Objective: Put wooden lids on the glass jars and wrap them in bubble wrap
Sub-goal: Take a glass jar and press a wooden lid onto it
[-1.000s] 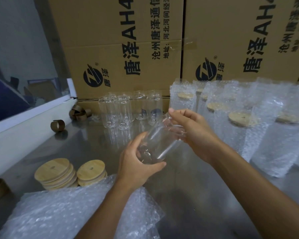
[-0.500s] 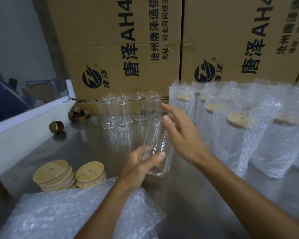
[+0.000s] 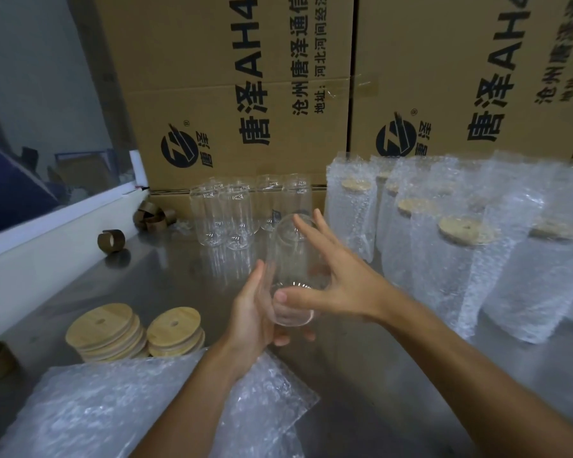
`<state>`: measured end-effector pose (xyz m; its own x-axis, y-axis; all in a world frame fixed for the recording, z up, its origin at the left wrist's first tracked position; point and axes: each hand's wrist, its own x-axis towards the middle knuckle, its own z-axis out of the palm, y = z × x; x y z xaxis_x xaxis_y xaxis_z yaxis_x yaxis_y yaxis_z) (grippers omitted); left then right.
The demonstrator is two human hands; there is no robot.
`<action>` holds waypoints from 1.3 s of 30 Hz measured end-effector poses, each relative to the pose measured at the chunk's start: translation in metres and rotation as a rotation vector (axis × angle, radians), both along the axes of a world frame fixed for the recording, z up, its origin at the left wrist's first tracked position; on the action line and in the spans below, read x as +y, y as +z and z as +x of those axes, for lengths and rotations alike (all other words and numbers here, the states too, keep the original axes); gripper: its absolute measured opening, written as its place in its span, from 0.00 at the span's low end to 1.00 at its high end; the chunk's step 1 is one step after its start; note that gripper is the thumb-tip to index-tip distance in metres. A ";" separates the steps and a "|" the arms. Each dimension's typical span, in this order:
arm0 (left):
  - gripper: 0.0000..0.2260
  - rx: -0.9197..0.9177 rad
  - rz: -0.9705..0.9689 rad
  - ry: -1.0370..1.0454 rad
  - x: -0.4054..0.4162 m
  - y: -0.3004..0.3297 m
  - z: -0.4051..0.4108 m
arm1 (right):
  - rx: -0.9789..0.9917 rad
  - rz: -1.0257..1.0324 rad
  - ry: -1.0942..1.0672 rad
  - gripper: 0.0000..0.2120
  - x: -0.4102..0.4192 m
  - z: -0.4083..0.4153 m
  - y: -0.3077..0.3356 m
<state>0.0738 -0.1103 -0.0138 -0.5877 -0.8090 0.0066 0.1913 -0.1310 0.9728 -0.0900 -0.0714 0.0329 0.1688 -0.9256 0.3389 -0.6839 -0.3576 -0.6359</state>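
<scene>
Head view: left hand (image 3: 252, 320) holds a glass jar (image 3: 291, 269) at its bottom, fingers curled around it; right hand (image 3: 341, 279) touches it, fingers straight.

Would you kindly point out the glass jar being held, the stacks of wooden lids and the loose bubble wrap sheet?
glass jar (image 3: 291, 256): head view, middle of its clear side wall.
wooden lids (image 3: 101, 323): head view, top face of the left stack.
bubble wrap sheet (image 3: 106, 408): head view, middle of the flat sheet.
</scene>
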 end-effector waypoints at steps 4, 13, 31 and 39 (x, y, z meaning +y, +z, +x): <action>0.40 0.063 0.048 -0.024 -0.005 -0.001 0.001 | -0.081 -0.013 -0.020 0.46 0.001 -0.002 0.001; 0.57 0.108 -0.072 0.181 -0.005 0.000 0.001 | -0.321 -0.210 0.001 0.25 -0.006 0.006 0.001; 0.48 0.011 -0.028 0.530 -0.009 -0.003 -0.003 | -0.488 -0.054 -0.120 0.34 -0.002 0.015 -0.004; 0.38 0.008 -0.067 0.466 -0.010 -0.006 -0.005 | -0.676 -0.051 -0.266 0.21 -0.003 0.016 0.001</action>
